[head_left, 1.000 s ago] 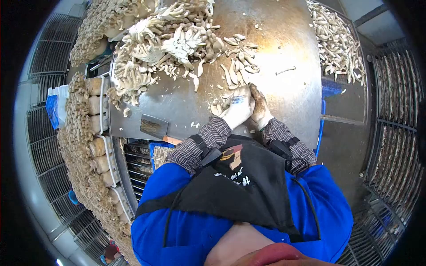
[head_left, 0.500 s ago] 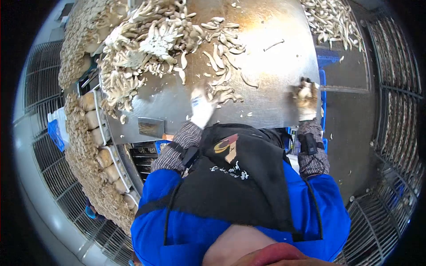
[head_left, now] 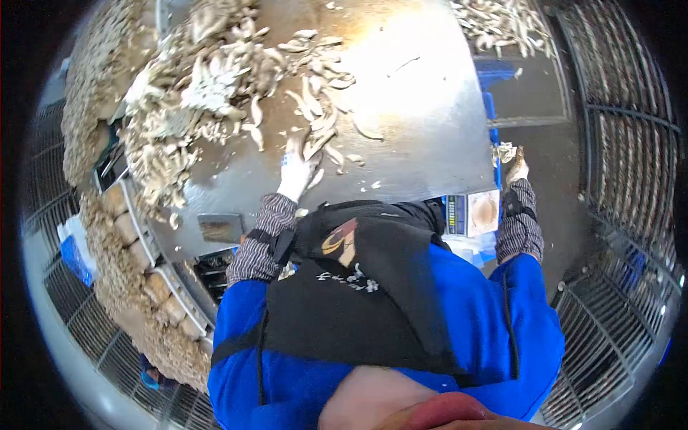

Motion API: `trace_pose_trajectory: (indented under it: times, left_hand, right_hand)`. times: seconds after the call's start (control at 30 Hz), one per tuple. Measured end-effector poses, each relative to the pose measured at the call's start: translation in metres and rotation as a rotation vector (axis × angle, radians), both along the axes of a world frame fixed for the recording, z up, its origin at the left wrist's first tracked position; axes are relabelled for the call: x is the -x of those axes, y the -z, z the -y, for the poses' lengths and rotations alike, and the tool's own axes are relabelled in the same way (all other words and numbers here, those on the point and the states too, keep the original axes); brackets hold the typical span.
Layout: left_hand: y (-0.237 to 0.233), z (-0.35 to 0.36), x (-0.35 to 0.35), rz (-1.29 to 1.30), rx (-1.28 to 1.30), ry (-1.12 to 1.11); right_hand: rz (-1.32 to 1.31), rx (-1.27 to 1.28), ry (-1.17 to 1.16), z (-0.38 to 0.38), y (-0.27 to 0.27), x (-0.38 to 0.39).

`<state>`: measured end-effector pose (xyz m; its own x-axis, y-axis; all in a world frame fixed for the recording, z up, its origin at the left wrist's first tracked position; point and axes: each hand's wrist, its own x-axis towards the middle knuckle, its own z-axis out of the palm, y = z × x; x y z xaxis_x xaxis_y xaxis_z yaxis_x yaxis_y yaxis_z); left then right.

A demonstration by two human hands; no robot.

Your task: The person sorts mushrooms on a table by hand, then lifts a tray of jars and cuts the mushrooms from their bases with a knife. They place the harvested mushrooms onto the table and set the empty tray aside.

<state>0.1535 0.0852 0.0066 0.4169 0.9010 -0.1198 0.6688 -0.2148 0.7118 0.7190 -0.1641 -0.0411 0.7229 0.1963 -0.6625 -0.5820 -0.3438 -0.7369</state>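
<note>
My left hand (head_left: 295,172), in a white glove, rests on the steel table with its fingers curled around a few pale, long-stemmed mushrooms (head_left: 315,145). Beyond it spreads a big heap of the same mushrooms (head_left: 215,86). Past the table's right edge, my right hand (head_left: 517,166) is closed on a small bunch of mushrooms (head_left: 504,152); the glove is brown-stained at the fingers. Just left of that forearm sits a weighing scale (head_left: 483,212) with a display panel and a stained plate.
A flat metal blade (head_left: 221,229) lies at the table's near left. One thin stem (head_left: 403,66) is on the steel table (head_left: 423,136). More mushrooms (head_left: 502,25) lie at the far right. Mushroom blocks (head_left: 154,290) line the left, and wire racks (head_left: 631,150) stand on the right.
My right hand has moved right, off the table and past its edge, carrying mushrooms. My left hand has stayed at the loose mushrooms. The view has shifted, showing the scale more fully.
</note>
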Motion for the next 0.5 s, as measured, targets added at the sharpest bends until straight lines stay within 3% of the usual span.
trace_pose_trajectory:
  times: [0.03, 0.07, 0.1, 0.17, 0.23, 0.3, 0.37, 0.43, 0.5]
  left_hand:
    - [-0.006, -0.007, -0.002, 0.021, 0.018, -0.09]
    - [-0.009, -0.013, 0.001, 0.102, 0.122, -0.154]
    - [-0.011, -0.018, 0.005, 0.187, 0.226, -0.217]
    - [-0.001, -0.023, 0.012, 0.287, 0.191, -0.26]
    - [-0.007, -0.024, 0.017, 0.388, 0.155, -0.296]
    - [-0.036, -0.026, 0.015, 0.523, 0.44, -0.484]
    - [-0.014, -0.025, 0.03, 0.651, 0.4, -0.467]
    - [-0.01, -0.026, 0.039, 0.769, 0.466, -0.407]
    - [-0.011, -0.026, 0.041, 0.797, 0.383, -0.464]
  right_hand:
    - [0.178, 0.281, -0.122, -0.022, -0.018, 0.02]
    - [0.265, 0.127, -0.119, -0.028, -0.004, 0.029]
    - [0.622, 0.394, -0.197, -0.032, 0.039, 0.017]
    - [1.057, 0.346, -0.537, -0.066, 0.021, 0.064]
    - [0.935, -0.207, -0.518, -0.111, -0.021, 0.152]
    - [0.894, -0.139, -1.127, -0.14, -0.045, 0.206]
    - [1.012, -0.205, -1.589, -0.162, -0.055, 0.259]
    - [1.233, -0.64, -1.783, -0.178, -0.056, 0.301]
    - [1.238, -0.669, -2.08, -0.194, -0.043, 0.323]
